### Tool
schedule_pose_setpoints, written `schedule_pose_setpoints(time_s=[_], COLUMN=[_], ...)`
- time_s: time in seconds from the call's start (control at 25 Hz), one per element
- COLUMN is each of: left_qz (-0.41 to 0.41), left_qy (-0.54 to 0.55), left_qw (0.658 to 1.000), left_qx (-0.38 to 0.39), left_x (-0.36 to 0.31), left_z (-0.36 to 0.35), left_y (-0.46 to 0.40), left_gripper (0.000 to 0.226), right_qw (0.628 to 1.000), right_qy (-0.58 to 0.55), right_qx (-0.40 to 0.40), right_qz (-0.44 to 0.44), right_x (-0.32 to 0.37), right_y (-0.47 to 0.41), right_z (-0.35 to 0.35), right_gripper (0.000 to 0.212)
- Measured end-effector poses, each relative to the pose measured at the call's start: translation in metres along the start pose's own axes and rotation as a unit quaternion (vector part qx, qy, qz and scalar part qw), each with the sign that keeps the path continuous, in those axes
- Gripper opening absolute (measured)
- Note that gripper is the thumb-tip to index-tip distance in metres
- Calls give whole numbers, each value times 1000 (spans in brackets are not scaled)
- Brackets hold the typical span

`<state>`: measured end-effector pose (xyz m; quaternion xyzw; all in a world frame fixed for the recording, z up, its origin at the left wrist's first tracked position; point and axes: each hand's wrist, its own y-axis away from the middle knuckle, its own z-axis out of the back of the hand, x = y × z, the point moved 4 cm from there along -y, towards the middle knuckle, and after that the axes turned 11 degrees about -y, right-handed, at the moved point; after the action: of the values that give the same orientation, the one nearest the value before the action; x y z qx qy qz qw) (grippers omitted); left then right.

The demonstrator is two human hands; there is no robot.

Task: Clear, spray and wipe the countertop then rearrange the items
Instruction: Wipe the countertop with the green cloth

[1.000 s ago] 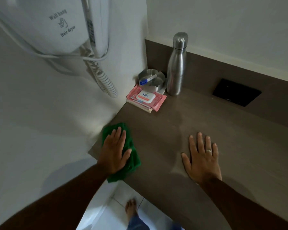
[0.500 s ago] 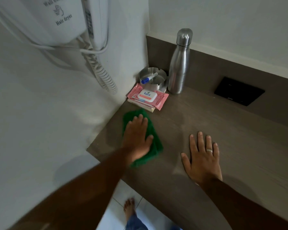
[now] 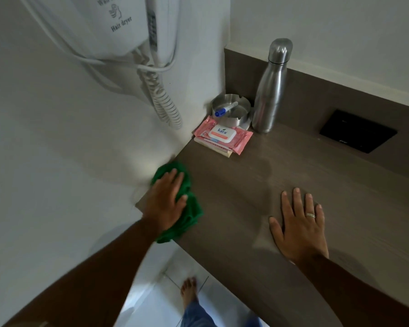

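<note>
Nearest the camera, the person's two forearms reach forward over the front edge of the brown wood-grain worktop [image 3: 257, 185], with a bare foot [image 3: 189, 291] on pale floor tiles below. The left hand [image 3: 167, 204] lies palm-down with its fingers spread, pressing a bunched green cloth [image 3: 189, 208] onto the worktop's front left corner, right at the side wall; the cloth's long axis runs from that corner back toward the wall, roughly in line with the forearm. The right hand [image 3: 299, 226], wearing a ring, rests flat and open on the bare surface, holding nothing and well apart from the cloth. The left hand is plainly the one doing the wiping, and the unwiped stretch seems to lie ahead and to its right.

Farther back, in the far left corner, a pink wet-wipes pack [image 3: 223, 135] sits on a thin booklet, just in front of a steel ashtray [image 3: 230, 110] holding a blue-capped marker [image 3: 226, 109]. A stainless bottle [image 3: 270, 88] stands upright beside the ashtray against the backsplash. A black wall plate [image 3: 358, 131] is set into the backsplash, and a white wall-hung hair dryer [image 3: 125, 22] with coiled cord hangs on the left wall.
</note>
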<state>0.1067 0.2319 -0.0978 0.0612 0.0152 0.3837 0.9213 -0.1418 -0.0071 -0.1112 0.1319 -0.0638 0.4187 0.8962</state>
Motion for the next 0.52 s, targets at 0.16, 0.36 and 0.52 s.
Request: schedule_pose_setpoints(time_s=[0.16,0.36,0.52], left_qz=[124,59,147], left_qy=[52,36,72], left_qw=[991,998,986], left_qx=[6,14,-19], left_x=[4,15,16], left_z=[-19,-10,-4], left_y=[74,67,56], left_gripper=[63,69,65], right_qw=[1000,1000,1000], right_qy=[-2,-8,-11], right_qx=[0,-5,-2], right_qz=[-2,1,3], right_x=[1,1,0], right_y=[1,0,2], right_z=[2,1,0], right_gripper=[76,77,78])
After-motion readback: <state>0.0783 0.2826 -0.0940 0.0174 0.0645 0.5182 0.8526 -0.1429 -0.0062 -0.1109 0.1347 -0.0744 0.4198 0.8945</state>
